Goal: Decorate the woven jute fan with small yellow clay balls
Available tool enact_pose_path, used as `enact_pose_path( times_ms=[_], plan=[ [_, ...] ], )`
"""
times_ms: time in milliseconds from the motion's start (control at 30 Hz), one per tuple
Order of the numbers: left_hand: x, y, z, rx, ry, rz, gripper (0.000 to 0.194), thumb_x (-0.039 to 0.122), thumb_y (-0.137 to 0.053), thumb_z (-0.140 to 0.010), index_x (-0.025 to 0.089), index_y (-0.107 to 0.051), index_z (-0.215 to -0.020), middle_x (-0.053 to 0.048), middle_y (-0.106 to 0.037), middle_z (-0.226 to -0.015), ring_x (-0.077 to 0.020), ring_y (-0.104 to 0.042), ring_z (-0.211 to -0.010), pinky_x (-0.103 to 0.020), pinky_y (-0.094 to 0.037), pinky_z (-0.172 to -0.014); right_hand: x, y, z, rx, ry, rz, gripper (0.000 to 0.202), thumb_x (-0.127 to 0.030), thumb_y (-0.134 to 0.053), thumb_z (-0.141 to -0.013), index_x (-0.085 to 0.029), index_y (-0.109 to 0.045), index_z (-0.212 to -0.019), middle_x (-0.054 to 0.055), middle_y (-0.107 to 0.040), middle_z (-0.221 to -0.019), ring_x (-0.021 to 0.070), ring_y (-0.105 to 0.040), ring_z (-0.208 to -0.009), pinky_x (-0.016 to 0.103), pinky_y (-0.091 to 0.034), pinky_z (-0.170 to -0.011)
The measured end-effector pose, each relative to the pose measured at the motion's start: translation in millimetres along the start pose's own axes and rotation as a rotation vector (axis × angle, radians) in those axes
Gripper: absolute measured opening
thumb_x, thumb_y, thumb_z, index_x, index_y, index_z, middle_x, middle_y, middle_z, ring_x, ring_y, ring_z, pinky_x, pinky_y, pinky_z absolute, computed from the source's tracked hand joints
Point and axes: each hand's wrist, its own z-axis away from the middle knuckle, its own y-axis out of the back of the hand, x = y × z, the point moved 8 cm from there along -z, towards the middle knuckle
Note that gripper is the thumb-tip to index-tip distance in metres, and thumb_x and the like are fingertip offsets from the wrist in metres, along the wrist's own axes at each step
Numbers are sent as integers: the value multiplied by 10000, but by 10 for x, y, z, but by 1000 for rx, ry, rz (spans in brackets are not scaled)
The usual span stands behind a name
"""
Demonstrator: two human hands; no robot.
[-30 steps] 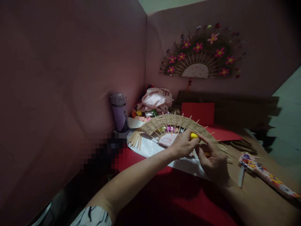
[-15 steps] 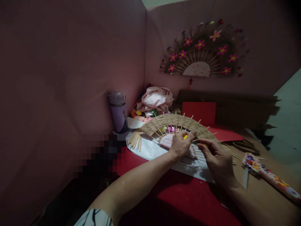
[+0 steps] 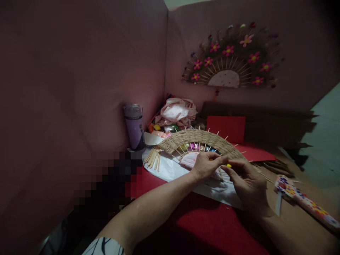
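My right hand (image 3: 251,184) pinches a small yellow lump (image 3: 228,165) between thumb and fingertips. Its material is too small to make out. My left hand (image 3: 205,164) is closed, its fingertips close to those of the right, with a trace of yellow (image 3: 211,159) showing at its fingers. Under and behind both hands lies a woven fan (image 3: 196,136) with thin sticks poking out of its arched rim. A pink-patterned half-round piece (image 3: 189,160) forms its centre, partly hidden by my left hand.
A purple bottle (image 3: 134,129) stands at the left wall. Thin sticks (image 3: 152,157) lie on white paper (image 3: 166,169) over the red table (image 3: 191,219). Bunched cloth (image 3: 176,110), red card (image 3: 225,128) and a flower-patterned object (image 3: 302,196) lie around. A flowered fan (image 3: 224,78) hangs behind.
My fingertips have come closer together. The yellow at my left fingers is now mostly covered, while the lump in my right fingers shows more clearly. The view has shifted slightly.
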Motion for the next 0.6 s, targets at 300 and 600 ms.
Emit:
enact_pose_path(
  times_ms=[300, 600],
  plan=[
    [-70, -151, 79, -192, 176, 143, 459, 571, -671, -621, 117, -607, -649, 38, -501, -514, -49, -432, -421, -204, -392, -430, -99, 45, -20, 21, 97, 63, 154, -353, -628, -804, -201, -619, -782, 3, -555, -676, 139, -492, -592, 270, -381, -552],
    [-14, -130, 76, -183, 191, 222, 432, 536, -708, -591, 131, -564, -632, 67, -439, -461, -26, -336, -392, -180, -262, -383, -149, 30, -30, 8, 147, 45, 104, -298, -599, -829, -203, -609, -870, 18, -560, -769, 148, -508, -668, 280, -410, -594]
  ],
)
